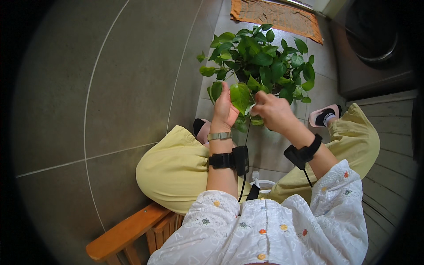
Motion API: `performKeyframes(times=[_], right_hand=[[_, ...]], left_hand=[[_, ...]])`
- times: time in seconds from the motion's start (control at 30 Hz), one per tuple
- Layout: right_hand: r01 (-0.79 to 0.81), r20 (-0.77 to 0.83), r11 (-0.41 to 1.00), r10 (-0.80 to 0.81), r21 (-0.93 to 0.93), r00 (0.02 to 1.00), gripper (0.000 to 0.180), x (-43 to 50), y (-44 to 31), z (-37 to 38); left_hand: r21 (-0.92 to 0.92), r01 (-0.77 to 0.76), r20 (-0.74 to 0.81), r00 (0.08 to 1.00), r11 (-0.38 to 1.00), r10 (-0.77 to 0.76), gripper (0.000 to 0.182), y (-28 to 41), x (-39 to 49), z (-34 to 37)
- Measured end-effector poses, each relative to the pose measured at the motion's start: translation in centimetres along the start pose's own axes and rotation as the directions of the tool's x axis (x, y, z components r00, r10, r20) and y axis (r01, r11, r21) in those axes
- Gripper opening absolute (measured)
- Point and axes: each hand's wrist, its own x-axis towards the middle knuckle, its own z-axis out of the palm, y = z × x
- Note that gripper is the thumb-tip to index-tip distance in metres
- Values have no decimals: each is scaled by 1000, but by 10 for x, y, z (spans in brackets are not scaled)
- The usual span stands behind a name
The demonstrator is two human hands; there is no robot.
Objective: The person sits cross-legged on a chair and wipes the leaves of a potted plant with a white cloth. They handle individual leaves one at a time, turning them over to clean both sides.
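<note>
A leafy green potted plant, apparently a pothos [261, 59], stands on the floor before me. My left hand [227, 107] is at its near side, thumb raised, with a broad heart-shaped leaf [239, 96] resting against its fingers, which the leaf partly hides. Beside that leaf is my right hand [275, 109], slightly blurred, its fingers bent around a small white piece [253, 109] that looks like a tissue or cloth. Most of this white piece is hidden by the fingers. The dark pot [243, 77] shows only in gaps between leaves.
An orange mat [276, 16] lies on the tiled floor beyond the plant. A dark front-loading appliance [371, 49] stands at the right, above pale slatted panels [387, 132]. Large grey tiles [132, 82] fill the left side. A wooden armrest [129, 232] is at lower left.
</note>
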Motion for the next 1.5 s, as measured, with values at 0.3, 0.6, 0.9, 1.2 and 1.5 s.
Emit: performKeyframes(times=[0.3, 0.6, 0.9, 1.2, 1.5], right_hand=[[-46, -407, 983, 116, 178, 906, 24, 48, -3, -1], [-171, -416, 979, 202, 112, 887, 19, 46, 9, 21], [-87, -418, 993, 111, 77, 902, 20, 46, -13, 38], [33, -155, 995, -18, 90, 988, 21, -11, -25, 35], [-124, -524, 979, 193, 163, 829, 21, 40, -24, 30]], left_hand=[[123, -52, -111, 992, 991, 66, 33, -2, -4, 3], [101, -14, -120, 992, 995, 27, 33, 9, -8, -3], [-60, -32, -191, 981, 998, 20, 24, 6, -8, -4], [-61, 21, -69, 997, 998, -26, 38, 5, 0, -20], [-92, 39, -110, 993, 995, -49, 32, 2, 3, -17]])
